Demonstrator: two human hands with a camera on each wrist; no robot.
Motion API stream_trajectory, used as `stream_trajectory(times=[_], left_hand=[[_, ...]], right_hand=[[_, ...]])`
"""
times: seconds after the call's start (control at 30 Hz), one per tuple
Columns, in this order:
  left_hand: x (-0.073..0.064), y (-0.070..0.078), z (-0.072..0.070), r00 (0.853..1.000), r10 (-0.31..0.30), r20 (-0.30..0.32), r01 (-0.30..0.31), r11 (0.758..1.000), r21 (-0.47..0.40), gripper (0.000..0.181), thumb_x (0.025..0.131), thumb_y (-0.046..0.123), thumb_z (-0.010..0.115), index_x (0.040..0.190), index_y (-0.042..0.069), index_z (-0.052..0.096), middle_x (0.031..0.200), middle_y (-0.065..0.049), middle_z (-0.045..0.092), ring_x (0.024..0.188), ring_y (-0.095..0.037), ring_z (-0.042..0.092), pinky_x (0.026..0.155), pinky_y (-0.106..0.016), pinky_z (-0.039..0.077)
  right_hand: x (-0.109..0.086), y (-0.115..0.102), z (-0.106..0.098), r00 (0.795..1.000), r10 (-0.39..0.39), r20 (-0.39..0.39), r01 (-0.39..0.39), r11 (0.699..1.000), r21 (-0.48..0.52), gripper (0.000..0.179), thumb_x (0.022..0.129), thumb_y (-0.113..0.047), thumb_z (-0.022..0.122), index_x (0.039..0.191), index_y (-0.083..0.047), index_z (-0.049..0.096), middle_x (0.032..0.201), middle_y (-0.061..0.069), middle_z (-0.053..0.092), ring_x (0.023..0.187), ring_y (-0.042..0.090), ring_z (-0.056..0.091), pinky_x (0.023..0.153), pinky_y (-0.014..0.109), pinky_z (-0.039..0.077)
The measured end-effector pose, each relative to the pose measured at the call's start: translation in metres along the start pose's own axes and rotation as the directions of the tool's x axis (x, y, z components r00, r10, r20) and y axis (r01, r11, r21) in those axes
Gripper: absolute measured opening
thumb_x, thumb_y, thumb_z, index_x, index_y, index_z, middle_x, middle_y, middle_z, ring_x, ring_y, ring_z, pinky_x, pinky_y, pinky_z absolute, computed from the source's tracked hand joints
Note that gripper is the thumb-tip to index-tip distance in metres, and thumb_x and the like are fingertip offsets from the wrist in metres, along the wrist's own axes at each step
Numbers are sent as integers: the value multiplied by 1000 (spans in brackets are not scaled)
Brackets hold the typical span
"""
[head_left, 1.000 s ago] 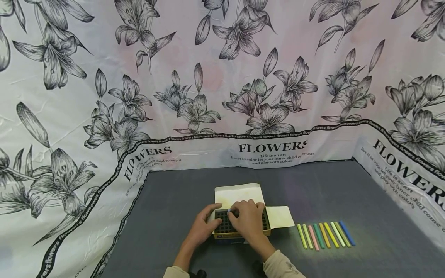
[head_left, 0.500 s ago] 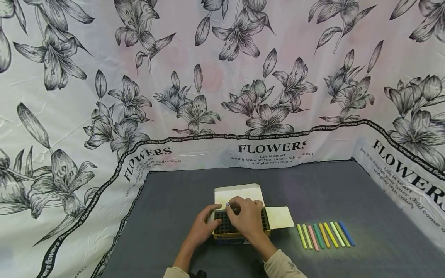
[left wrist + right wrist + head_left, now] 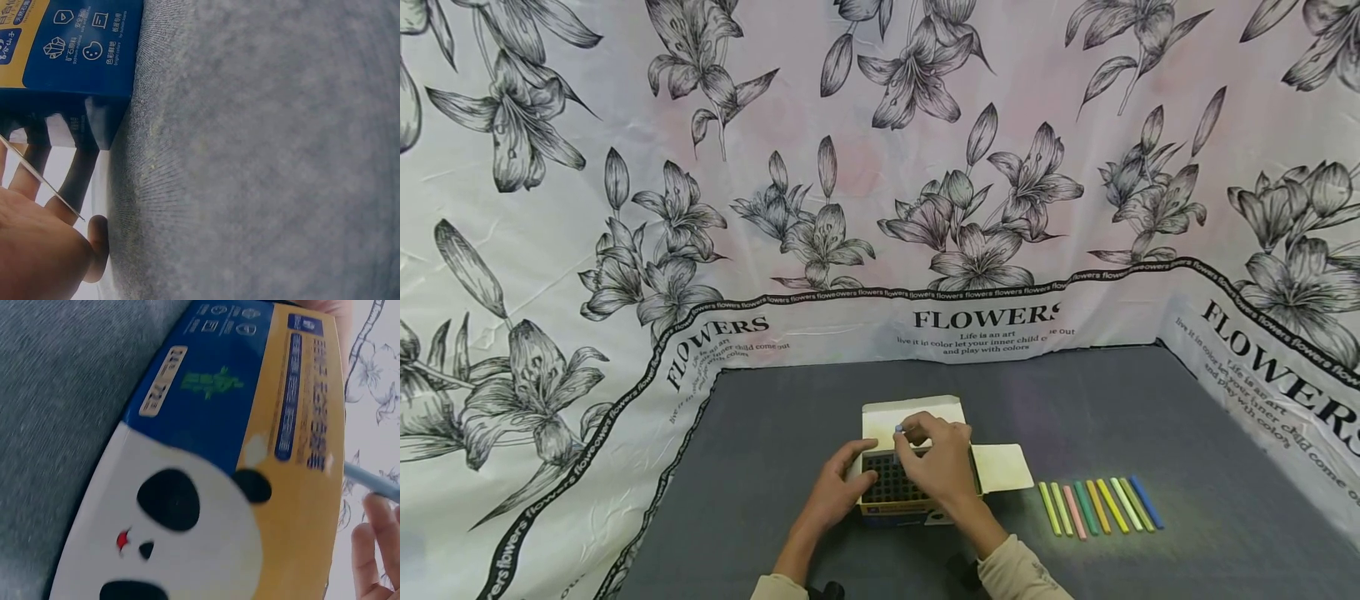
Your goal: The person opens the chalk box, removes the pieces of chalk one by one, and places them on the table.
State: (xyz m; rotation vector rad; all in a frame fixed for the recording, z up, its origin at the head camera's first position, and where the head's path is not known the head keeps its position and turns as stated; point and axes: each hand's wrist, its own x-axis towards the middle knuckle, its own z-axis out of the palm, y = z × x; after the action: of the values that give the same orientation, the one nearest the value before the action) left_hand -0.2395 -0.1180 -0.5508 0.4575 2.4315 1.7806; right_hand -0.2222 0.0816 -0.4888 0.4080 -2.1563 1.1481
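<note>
An open chalk box (image 3: 895, 507) with a grid of dark holes stands on the table, its white lid flap folded back. At its left end my left hand (image 3: 833, 487) grips the box, thumb at the top edge and fingers along the side. The left wrist view shows those fingers against the blue end of the box (image 3: 75, 62). Above the holes, my right hand (image 3: 942, 462) pinches a light blue chalk stick (image 3: 898, 428) between thumb and fingertips. In the right wrist view this chalk stick (image 3: 372, 481) appears beside the panda-printed front, partly hidden by the box.
Several coloured chalk sticks (image 3: 1099, 508) lie in a row on the dark grey table (image 3: 805, 400), right of the box. A white side flap (image 3: 1003, 468) sticks out toward them. Flower-printed cloth (image 3: 850, 208) walls the back and sides.
My right hand has risen and drawn slightly right, lifting the light blue chalk stick higher above the holes. The left hand stays on the box, and the row of chalk is unchanged.
</note>
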Motion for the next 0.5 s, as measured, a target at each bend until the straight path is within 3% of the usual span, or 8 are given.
stream_trajectory(times=[0.23, 0.33, 0.43, 0.5], left_hand=[[-1, 1, 0, 1000, -4, 0, 4, 1000, -4, 47, 96, 12, 67, 141, 23, 59, 148, -10, 55, 96, -20, 55, 75, -31, 48], [-1, 1, 0, 1000, -7, 2, 7, 1000, -3, 47, 97, 14, 67, 142, 24, 58, 149, -10, 54, 99, -21, 54, 76, -33, 47], [-2, 1, 0, 1000, -9, 7, 9, 1000, 0, 47, 97, 15, 67, 142, 25, 58, 151, -10, 52, 105, -23, 54, 78, -35, 47], [-2, 1, 0, 1000, -6, 10, 6, 1000, 5, 47, 98, 15, 66, 143, 25, 57, 152, -11, 51, 111, -25, 53, 80, -37, 46]], right_hand=[[1, 14, -13, 999, -36, 10, 35, 998, 42, 14, 83, -6, 79, 93, -13, 73, 67, -5, 74, 61, 5, 65, 90, 50, 35], [1, 23, -20, 997, -72, 11, 71, 995, 71, 13, 84, -4, 78, 93, -11, 74, 65, -6, 73, 57, 2, 65, 87, 44, 44], [1, 32, -27, 993, -121, 2, 120, 985, 126, 13, 85, 0, 76, 94, -9, 74, 63, -4, 73, 52, 3, 64, 64, 26, 52], [1, 38, -32, 990, -141, -4, 140, 977, 161, 13, 86, 2, 76, 95, -7, 74, 63, -2, 72, 48, 4, 61, 48, 23, 49]])
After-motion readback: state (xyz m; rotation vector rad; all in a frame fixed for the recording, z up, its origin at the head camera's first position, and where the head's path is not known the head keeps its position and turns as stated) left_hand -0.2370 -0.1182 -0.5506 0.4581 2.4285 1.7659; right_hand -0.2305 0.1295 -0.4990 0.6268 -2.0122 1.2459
